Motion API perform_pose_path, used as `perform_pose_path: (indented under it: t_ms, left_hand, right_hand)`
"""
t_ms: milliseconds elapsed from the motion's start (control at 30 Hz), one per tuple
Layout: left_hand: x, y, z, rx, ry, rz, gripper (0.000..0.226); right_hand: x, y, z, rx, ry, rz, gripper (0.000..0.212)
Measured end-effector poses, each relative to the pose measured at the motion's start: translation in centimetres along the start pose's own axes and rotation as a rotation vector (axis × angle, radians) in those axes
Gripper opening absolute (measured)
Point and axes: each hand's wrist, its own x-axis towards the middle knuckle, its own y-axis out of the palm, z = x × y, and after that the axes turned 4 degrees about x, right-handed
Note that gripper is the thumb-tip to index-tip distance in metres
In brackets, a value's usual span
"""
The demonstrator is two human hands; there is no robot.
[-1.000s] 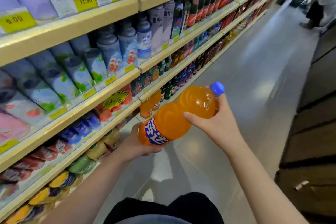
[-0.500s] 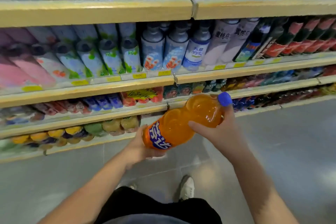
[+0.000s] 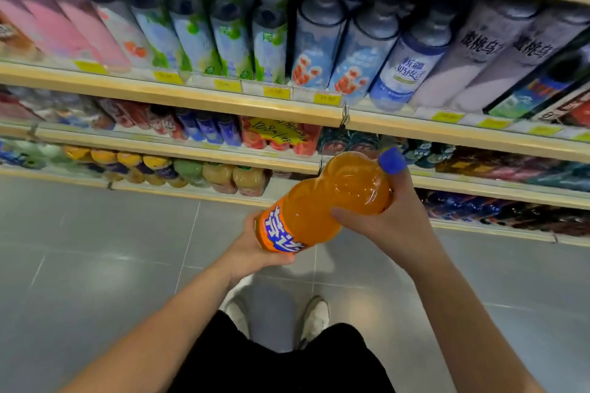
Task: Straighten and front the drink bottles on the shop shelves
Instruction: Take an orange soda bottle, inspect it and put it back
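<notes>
Head cam: I've got the orange bottle (image 3: 322, 204) tilted, left hand (image 3: 252, 249) cupping its base, right hand (image 3: 392, 220) gripping its neck, off the shelves (image 3: 198, 98).

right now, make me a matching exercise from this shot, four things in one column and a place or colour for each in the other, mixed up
Things:
1. left hand
2. right hand
3. cap
4. paper sign

Matches:
A. blue
B. yellow, on a shelf
C. holds the label end of the orange bottle
D. holds the bottle near its neck

Pairs: 1-C, 2-D, 3-A, 4-B
</notes>
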Motion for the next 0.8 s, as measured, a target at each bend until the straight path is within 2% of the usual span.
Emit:
perform_pose_path:
  t_ms: [200,467,567,700,800]
  left_hand:
    - [7.9,1.3,5.8,0.046,0.044,-0.024,0.116]
    - [23.7,2.6,16.5,0.113,0.067,0.02,0.109]
    - [30.0,3.7,20.1,0.111,0.078,0.034,0.098]
    - [36.9,3.9,23.4,0.215,0.208,-0.01,0.097]
    - [40.9,4.2,25.0,0.188,0.252,0.001,0.095]
  right_hand:
    - [3.0,2.8,-8.0,-0.036,-0.048,-0.007,0.098]
    - [9.2,7.0,-25.7,-0.042,-0.169,-0.035,0.101]
    - [11.8,8.1,-31.3,-0.105,-0.213,-0.032,0.104]
    - [14.9,9.2,-37.1,-0.164,-0.27,-0.046,0.105]
    - [16.7,9.7,-39.6,-0.218,-0.321,-0.021,0.107]
